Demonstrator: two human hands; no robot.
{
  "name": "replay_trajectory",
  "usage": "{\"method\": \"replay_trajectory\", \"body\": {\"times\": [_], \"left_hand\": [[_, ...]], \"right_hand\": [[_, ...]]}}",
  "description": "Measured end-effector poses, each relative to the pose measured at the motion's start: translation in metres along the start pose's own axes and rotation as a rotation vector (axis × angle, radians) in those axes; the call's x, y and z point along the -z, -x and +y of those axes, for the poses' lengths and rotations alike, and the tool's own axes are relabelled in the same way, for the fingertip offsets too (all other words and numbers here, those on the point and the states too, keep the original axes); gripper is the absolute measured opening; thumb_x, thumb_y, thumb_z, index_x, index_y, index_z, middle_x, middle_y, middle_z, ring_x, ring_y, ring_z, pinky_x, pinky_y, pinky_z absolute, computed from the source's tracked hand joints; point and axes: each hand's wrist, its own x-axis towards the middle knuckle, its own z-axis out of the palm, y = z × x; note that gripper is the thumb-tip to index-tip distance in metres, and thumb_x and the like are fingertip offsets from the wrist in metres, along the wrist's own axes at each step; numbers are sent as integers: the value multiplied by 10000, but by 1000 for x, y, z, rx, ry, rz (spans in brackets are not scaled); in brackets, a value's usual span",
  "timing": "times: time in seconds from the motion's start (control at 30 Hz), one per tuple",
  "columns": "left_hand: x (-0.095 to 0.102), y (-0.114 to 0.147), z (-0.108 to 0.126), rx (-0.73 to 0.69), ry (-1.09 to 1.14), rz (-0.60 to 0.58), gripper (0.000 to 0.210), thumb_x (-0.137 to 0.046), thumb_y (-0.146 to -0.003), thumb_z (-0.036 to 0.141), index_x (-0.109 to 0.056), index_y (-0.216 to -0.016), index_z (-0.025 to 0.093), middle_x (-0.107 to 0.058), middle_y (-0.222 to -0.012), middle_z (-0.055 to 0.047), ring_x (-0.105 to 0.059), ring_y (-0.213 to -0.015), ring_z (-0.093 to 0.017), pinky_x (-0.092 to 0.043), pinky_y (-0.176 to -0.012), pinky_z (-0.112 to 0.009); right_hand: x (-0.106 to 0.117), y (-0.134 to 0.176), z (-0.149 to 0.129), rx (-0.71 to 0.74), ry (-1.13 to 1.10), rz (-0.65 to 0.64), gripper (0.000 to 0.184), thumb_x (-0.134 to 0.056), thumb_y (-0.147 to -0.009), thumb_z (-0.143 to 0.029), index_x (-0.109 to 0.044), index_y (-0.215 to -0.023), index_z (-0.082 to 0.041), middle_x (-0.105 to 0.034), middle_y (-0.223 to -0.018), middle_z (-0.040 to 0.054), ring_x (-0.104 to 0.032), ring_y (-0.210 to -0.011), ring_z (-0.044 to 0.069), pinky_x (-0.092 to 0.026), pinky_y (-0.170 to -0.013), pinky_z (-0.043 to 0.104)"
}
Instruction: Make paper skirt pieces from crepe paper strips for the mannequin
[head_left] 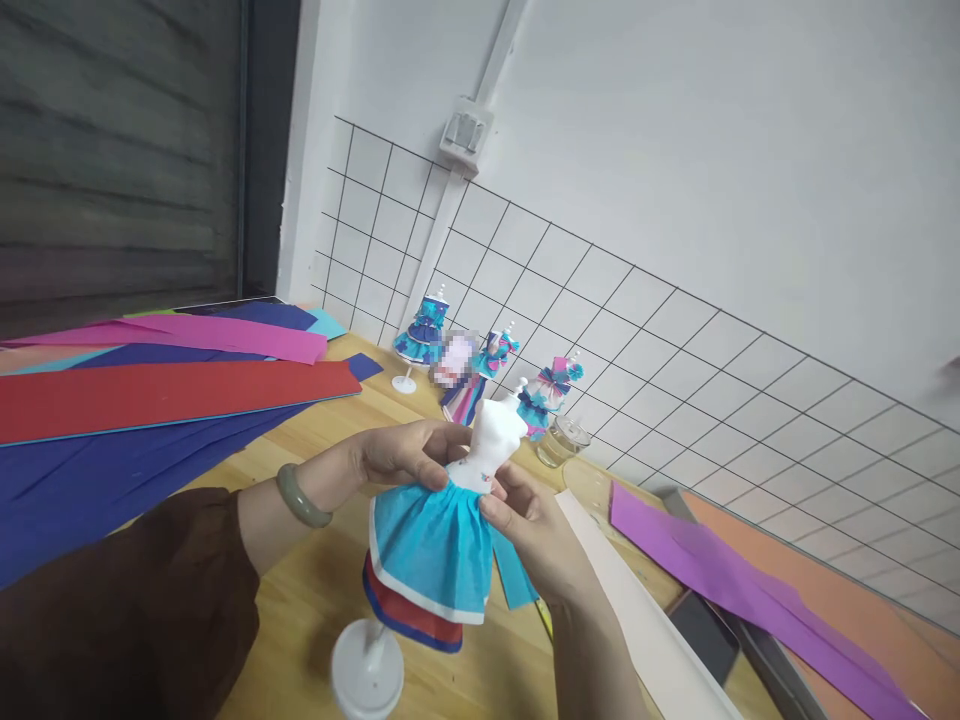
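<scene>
A small white dress form (496,432) on a round stand base (367,672) leans to the right in front of me. Around its waist sits a layered paper skirt (431,545), bright blue with a white hem over a red layer edged in dark blue. My left hand (416,455) grips the left side of the waist, thumb on the skirt's gathered top. On the opposite side my right hand (525,515) pinches the waistband, its thumb in front and fingers behind. The form's back is hidden.
Several small dressed forms, one in a blue dress (424,335), stand at the back near a wire grid (600,300). A glass cup (562,442) is behind my right hand. Red paper (172,400) and blue sheets lie left; purple paper (742,580) and a dark phone (703,640) lie right.
</scene>
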Motion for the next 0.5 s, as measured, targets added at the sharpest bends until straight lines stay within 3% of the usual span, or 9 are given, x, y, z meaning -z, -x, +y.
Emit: {"method": "replay_trajectory", "body": {"times": [0.2,0.37,0.5], "left_hand": [[0,-1,2,-5,-58,0,489,-771,-597,286,-616,-1044,167,-649,-1023,-81,-568,-981,-217,-418,-856,-318],[-1,0,4,1,-102,-26,438,-778,-591,246,-636,-1000,183,-647,-1006,-46,-561,-968,-199,-420,-844,-292],[-1,0,10,3,-194,-43,520,-769,-608,247,-598,-1097,206,-616,-1105,-61,-519,-1064,-224,-412,-873,-313]], "right_hand": [[1,2,1,25,-8,-26,421,-636,-772,-365,-549,-1171,-265,-644,-1066,36,-592,-959,212,-457,-843,377],[4,5,-1,49,213,14,308,-618,-789,-344,-618,-1086,-261,-612,-1114,42,-535,-1058,226,-409,-910,389],[6,5,-5,135,371,48,250,-636,-774,-332,-657,-1013,-258,-564,-1170,42,-491,-1111,229,-358,-961,394]]}}
